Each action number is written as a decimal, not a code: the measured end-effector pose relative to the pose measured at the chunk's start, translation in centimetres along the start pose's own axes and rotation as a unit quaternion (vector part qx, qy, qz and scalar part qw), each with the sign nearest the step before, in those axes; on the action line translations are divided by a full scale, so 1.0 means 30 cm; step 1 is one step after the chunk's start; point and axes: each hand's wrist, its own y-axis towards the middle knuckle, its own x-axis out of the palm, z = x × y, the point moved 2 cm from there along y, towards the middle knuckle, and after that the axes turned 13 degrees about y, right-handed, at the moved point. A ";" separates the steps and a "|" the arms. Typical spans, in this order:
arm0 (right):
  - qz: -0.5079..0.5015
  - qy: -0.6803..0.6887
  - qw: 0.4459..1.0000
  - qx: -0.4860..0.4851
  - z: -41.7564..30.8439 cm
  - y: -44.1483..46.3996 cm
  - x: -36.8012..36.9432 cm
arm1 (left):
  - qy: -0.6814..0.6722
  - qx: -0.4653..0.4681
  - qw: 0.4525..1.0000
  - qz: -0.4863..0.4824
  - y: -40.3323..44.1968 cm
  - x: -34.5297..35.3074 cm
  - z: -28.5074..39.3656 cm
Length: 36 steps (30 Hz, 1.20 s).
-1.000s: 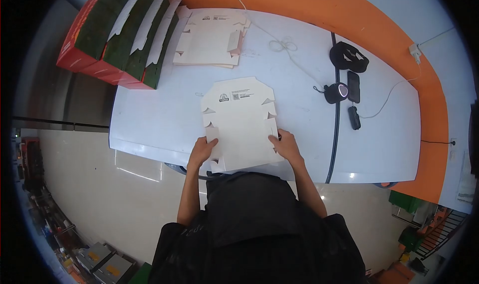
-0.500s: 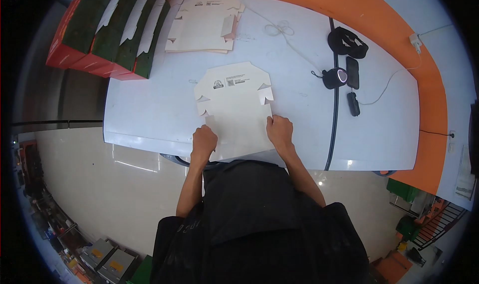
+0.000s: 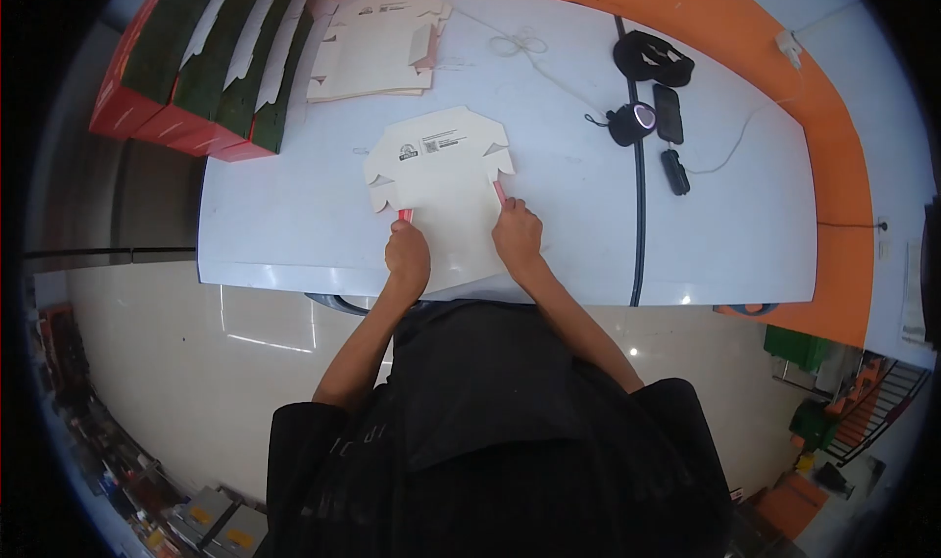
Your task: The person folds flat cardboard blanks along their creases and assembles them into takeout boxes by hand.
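Note:
A white cardboard blank [image 3: 446, 190] with a printed logo at its far end lies before me near the table's front edge. My left hand [image 3: 407, 254] is closed on its left side flap, and my right hand [image 3: 518, 234] grips the right one. Both side flaps are folded up, with red outer faces showing just beyond my fingers. The far corner flaps stick out at either side. My fingertips are partly hidden behind the flaps and hands.
A stack of flat blanks [image 3: 372, 53] lies at the back left of the white table [image 3: 569, 195], beside red and green boxes [image 3: 157, 77]. To the right are a black strap [image 3: 652, 58], a round black device [image 3: 630, 124], a phone [image 3: 668, 114] and cables.
Both hands have moved forward along the side flaps. The flaps have turned upward and now show red. The whole view has shifted slightly.

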 end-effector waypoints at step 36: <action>-0.064 0.460 0.882 0.075 -0.064 -0.042 -0.228 | -0.624 0.100 0.763 -0.132 -0.124 -0.296 -0.304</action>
